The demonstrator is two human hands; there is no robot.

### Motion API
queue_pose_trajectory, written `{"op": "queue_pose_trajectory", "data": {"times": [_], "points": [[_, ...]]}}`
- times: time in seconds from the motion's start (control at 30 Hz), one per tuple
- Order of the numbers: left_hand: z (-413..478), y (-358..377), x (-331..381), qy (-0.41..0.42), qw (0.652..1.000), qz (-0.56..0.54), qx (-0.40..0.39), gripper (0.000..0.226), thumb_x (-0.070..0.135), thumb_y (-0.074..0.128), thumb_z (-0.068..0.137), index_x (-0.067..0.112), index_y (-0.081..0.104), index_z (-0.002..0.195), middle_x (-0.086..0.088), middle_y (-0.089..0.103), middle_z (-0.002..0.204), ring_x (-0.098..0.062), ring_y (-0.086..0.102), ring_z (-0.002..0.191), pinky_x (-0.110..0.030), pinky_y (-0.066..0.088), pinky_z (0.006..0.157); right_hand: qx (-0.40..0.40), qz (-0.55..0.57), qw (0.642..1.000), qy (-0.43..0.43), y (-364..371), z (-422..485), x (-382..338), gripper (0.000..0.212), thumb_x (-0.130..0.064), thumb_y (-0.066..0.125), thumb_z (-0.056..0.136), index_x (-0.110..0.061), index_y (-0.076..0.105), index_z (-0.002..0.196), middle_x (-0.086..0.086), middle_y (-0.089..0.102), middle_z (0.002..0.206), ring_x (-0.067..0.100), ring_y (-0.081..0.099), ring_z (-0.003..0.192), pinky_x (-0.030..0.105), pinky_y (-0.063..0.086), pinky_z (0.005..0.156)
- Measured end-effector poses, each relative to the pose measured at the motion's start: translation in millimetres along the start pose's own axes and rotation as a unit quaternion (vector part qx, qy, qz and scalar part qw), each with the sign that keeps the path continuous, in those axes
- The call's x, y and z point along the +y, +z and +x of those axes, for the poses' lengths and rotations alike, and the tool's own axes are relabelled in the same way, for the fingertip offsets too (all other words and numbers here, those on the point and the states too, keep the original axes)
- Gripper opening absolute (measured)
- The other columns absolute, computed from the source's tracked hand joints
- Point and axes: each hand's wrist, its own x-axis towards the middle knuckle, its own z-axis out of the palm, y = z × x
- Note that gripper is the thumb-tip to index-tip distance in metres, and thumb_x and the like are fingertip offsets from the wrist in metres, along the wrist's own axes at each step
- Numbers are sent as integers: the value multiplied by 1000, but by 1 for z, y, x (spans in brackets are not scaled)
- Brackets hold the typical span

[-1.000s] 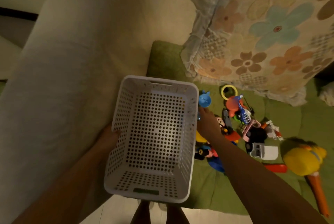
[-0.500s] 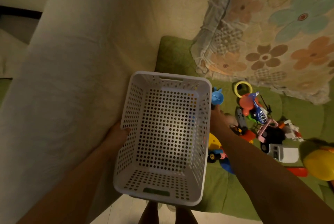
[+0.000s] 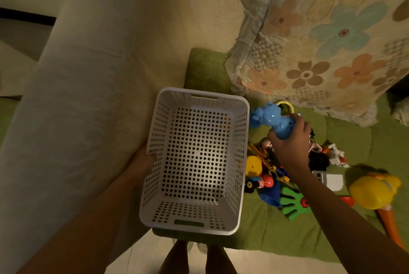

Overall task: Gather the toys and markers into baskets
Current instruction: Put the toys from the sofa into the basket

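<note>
Left grip (image 3: 143, 159) clasps the left wall of the white basket (image 3: 240, 152), keeping it mouth-up beside the toy pile (image 3: 265, 176), probably for loading. Right grip (image 3: 290, 138) is clenched round the blue toy (image 3: 271, 118), which projects from it toward the basket rim, just outside. The pile lies beneath this grip.

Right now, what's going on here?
A person is clearing toys into a basket. The left hand holds the white basket by its side wall. The right hand grips a blue toy, held above the toy pile just beside the basket. Nothing shows inside the basket yet. The other toys, including a big yellow one, lie on the green cushion.
</note>
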Motion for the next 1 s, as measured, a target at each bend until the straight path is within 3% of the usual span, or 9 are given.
{"op": "queue_pose_trajectory", "data": {"times": [0.1,0.23,0.33,0.4,0.5,0.63,0.8,0.93,1.0], "points": [[-4,-2,4,-6,1000,2,-2,33,11,38,98,36,60,95,-3,65,108,-28,63,103,-55,50,92,-13,66,996,-55,-4,-20,-36,63,-13,77,75,-10,47,130,11,46,124,15,48,106,10,38,78],[-4,-5,5,-13,1000,-4,-12,30,10,38,98,31,59,104,-3,65,108,-30,61,105,-56,48,93,-134,137,976,-103,18,-57,-71,67,-15,82,74,-11,46,130,-1,43,119,-5,46,97,4,42,80],[-5,-4,6,12,1000,11,-17,29,12,40,99,23,56,120,-5,60,118,-28,58,110,-53,47,97,-237,59,964,-109,50,-82,-81,64,-23,80,75,-15,46,130,-3,39,120,2,42,98,6,39,74],[-6,-4,7,32,999,18,-21,24,11,42,98,25,59,108,-7,60,118,-24,59,104,-47,48,95,-303,26,949,-82,74,-97,-80,62,-22,78,77,-14,46,130,3,39,124,8,43,97,7,38,73],[-3,-4,3,37,999,21,-18,28,9,39,99,20,56,118,-8,58,122,-25,58,108,-45,48,95,-369,-3,929,-39,110,-122,-72,64,-18,76,79,-13,43,133,9,36,127,18,50,100,24,49,87],[2,-7,-1,29,999,38,-16,38,10,37,100,17,46,137,-8,53,132,-28,53,119,-49,45,100,-409,-53,910,33,151,-150,-62,70,-18,73,82,-15,35,142,12,25,144,23,47,120,29,47,98],[9,-8,-8,41,998,47,-4,40,6,38,99,15,45,137,-9,51,136,-30,49,125,-52,41,104,-444,-82,888,89,176,-165,-58,74,-24,73,84,-19,30,145,12,13,155,27,35,136,36,38,111],[6,-7,-5,34,999,38,-4,42,5,37,99,13,43,140,-10,50,138,-30,47,127,-51,39,105,-485,-73,870,54,162,-141,-65,72,-20,66,90,-24,27,150,16,20,156,31,40,134,38,41,107],[3,-6,-4,34,998,47,2,41,5,38,99,12,43,140,-11,50,138,-30,47,127,-50,39,106,-441,-38,897,3,141,-107,-83,53,-22,58,96,-22,39,145,15,43,145,23,55,118,30,47,94]]}}
